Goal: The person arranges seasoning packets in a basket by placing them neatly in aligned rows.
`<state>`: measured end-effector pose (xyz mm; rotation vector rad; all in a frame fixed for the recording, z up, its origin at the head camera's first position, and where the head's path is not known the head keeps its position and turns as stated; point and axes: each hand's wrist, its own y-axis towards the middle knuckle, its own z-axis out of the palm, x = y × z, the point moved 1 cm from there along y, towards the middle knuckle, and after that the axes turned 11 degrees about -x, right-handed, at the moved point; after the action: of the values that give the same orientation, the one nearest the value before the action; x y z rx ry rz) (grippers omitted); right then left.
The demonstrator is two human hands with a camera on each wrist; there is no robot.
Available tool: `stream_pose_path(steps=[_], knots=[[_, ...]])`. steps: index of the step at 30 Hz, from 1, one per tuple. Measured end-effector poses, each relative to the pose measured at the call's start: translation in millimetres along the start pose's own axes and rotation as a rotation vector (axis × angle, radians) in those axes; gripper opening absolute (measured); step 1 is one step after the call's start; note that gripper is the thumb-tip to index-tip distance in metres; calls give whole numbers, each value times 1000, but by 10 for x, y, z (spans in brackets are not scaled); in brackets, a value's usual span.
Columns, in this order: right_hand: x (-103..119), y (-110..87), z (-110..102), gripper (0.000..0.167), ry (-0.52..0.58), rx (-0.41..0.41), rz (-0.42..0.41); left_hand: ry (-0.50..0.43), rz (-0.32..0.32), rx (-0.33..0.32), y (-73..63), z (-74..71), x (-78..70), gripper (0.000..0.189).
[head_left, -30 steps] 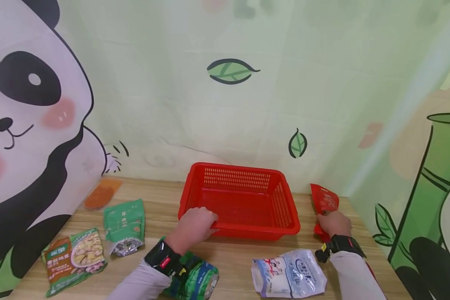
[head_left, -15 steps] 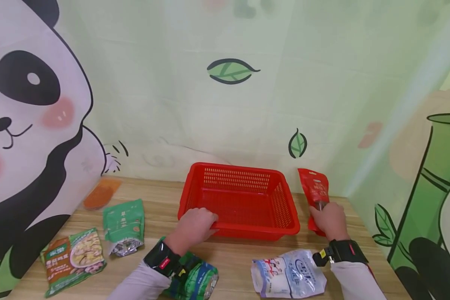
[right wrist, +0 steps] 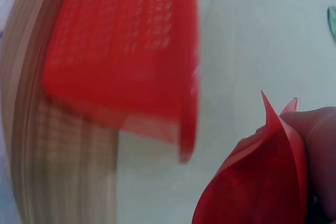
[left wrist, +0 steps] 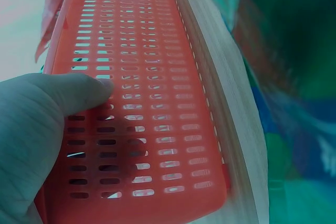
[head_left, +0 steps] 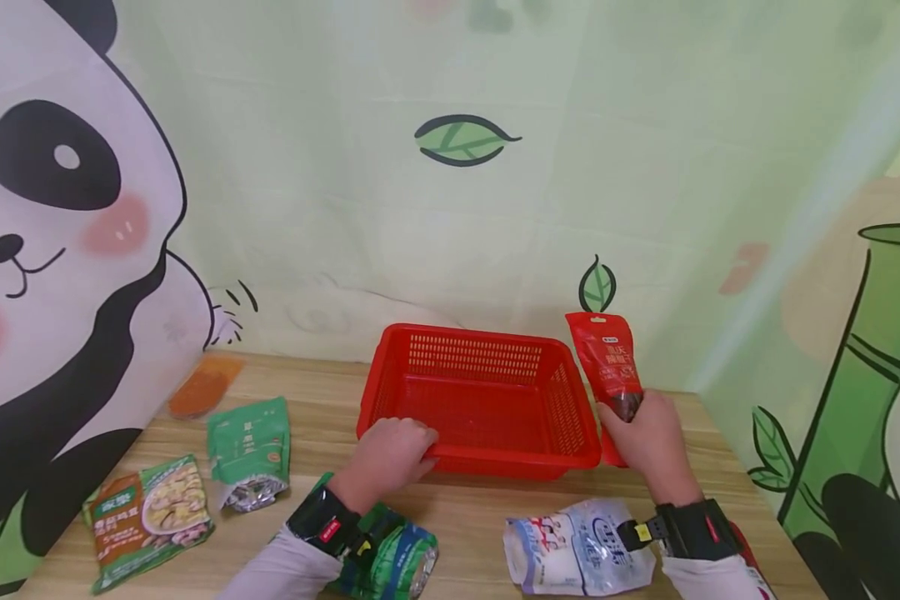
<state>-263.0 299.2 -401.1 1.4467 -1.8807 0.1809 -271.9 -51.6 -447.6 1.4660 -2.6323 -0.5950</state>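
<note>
My left hand (head_left: 392,454) grips the near rim of a red plastic basket (head_left: 487,462) at its left part; in the left wrist view the thumb (left wrist: 86,94) lies against the slotted wall. A red food pouch (head_left: 606,354) with a small dark window stands upright in my right hand (head_left: 651,429), which holds it by its lower right side. It is just off the basket's right end, overlapping the rim in the head view. In the right wrist view the pouch (right wrist: 257,177) bulges beside my fingers, to the right of the basket (right wrist: 126,66).
A white and blue pouch (head_left: 577,550) lies in front of the basket. Under my left forearm is a green pouch (head_left: 401,554). Farther left lie a green pouch (head_left: 249,450), a brown and green packet (head_left: 150,521) and a clear bag of orange-red powder (head_left: 206,387). A printed curtain hangs behind.
My right hand has lifted the red pouch from the table's right side and carried it left to the basket's end. The left hand has stayed on the rim.
</note>
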Motion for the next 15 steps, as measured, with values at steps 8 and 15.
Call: stream_pose_path(steps=[8,15], knots=[[309,-218,-57,61,63,35,-40,-1,12,-20,-9,-1,-1,25],[440,-359,-21,61,62,26,-78,-56,8,-26,-15,-27,17,28]])
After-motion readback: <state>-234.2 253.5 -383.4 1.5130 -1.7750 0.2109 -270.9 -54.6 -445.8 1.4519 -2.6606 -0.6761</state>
